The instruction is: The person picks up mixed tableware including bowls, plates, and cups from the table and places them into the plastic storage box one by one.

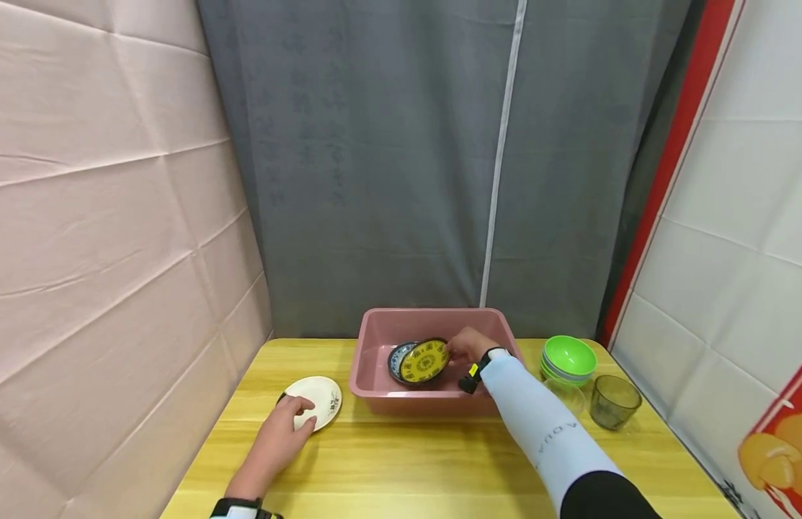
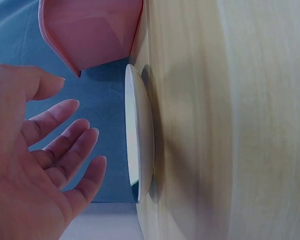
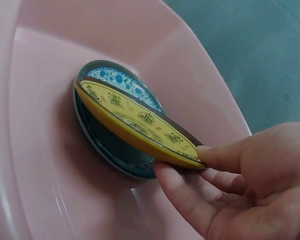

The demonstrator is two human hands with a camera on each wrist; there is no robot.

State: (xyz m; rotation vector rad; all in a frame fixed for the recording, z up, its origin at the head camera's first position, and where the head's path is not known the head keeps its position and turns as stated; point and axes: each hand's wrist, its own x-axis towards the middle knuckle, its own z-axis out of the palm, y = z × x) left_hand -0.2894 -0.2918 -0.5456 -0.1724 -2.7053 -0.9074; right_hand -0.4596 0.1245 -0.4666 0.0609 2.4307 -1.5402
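Observation:
Inside the pink basin [image 1: 485, 339], my right hand [image 1: 468, 344] pinches the rim of a yellow patterned plate [image 3: 135, 120] between thumb and fingers. That plate is tilted over a blue-and-white patterned plate [image 3: 117, 77], which lies on the basin floor and is partly covered by it. On the table to the left of the basin, a white plate [image 1: 326, 389] with a small dark print lies flat. Over its near-left edge hovers my left hand [image 1: 287, 432], its fingers loosely bent and nothing in them; the left wrist view shows a gap between the fingers and the white plate [image 2: 140, 135].
To the right of the basin stand a stack of bowls with a green bowl [image 1: 569, 355] on top, a clear glass bowl [image 1: 566, 396] and a dark tinted glass [image 1: 615, 402]. A grey curtain [image 1: 375, 180] hangs behind the wooden table [image 1: 401, 468]; light walls flank both sides.

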